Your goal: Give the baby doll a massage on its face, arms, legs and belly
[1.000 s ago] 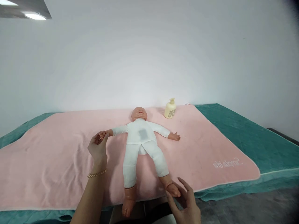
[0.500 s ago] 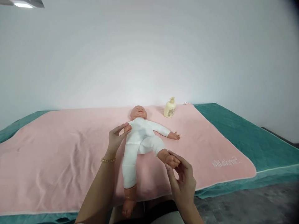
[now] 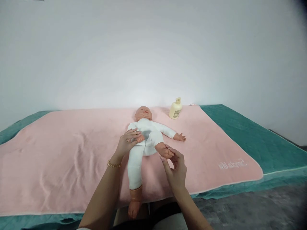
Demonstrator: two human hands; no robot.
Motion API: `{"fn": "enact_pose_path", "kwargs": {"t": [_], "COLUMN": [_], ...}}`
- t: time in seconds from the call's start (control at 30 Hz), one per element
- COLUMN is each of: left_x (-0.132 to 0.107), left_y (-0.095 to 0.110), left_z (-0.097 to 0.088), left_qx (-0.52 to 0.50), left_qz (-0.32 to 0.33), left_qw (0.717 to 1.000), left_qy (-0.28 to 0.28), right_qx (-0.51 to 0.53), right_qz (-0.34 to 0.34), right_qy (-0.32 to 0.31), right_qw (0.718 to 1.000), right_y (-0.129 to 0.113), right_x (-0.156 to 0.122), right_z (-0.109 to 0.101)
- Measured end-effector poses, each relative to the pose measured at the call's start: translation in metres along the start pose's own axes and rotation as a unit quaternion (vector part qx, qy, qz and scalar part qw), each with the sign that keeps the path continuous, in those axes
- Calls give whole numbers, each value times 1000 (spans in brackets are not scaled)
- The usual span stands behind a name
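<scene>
A baby doll with a white cloth body lies on its back, head toward the wall. My left hand, with a gold bracelet on its wrist, grips the doll's hand on the left side and holds it over the belly. My right hand is closed round the doll's foot on the right side, with that leg bent and raised toward the body. The doll's other leg stretches toward me, its foot over the near edge. Its other arm rests out to the right.
Under the doll is a pink blanket with white lettering at the right corner, spread on a green cover. A cream pump bottle stands upright behind the doll, to the right. The white wall rises at the back; grey floor shows lower right.
My left hand has brought the doll's hand rightward across its belly. My right hand has pushed the held foot up and inward, so that leg bends more.
</scene>
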State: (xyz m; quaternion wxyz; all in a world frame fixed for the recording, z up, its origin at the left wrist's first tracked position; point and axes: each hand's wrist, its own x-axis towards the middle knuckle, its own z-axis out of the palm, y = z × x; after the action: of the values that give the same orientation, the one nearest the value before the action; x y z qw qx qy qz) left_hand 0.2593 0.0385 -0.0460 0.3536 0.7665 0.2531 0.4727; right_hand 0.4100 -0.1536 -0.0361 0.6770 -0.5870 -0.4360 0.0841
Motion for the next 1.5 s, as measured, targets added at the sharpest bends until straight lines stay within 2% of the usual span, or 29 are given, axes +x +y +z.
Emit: {"fn": "enact_pose_path", "kwargs": {"t": [0.13,0.23,0.4,0.57,0.63,0.73,0.83,1.0,1.2,1.5], "left_x": [1,1,0,2,3,2,0,-2,-4,-8], "left_y": [-1,0,-4,-9,-13,-27,-44,-61,-63,-57], "left_z": [-2,-6,-20,-31,-37,-48,-59,-66,-72,-74], "left_qx": [23,4,-45,-126,-139,-123,-103,-112,-97,-195], "left_qz": [9,1,-47,-109,-124,-147,-189,-292,-335,-349], "left_qw": [1000,1000,985,930,908,889,880,845,837,826], "left_qy": [-16,21,160,327,375,415,424,433,422,398], "right_qx": [-18,-21,-50,-103,-97,-87,-93,-133,-168,-168], "right_qz": [-16,-22,-25,-70,-86,-111,-138,-178,-192,-165], "right_qy": [-5,-2,-16,-79,-99,-101,-109,-142,-147,-145], "right_qw": [1000,1000,998,989,987,985,980,965,956,961], "right_y": [5,3,-8,-11,-6,5,15,26,31,39], "right_x": [-1,-2,-6,-19,-27,-43,-59,-75,-79,-87], "right_z": [-1,-4,-19,-44,-51,-57,-59,-60,-63,-63]}}
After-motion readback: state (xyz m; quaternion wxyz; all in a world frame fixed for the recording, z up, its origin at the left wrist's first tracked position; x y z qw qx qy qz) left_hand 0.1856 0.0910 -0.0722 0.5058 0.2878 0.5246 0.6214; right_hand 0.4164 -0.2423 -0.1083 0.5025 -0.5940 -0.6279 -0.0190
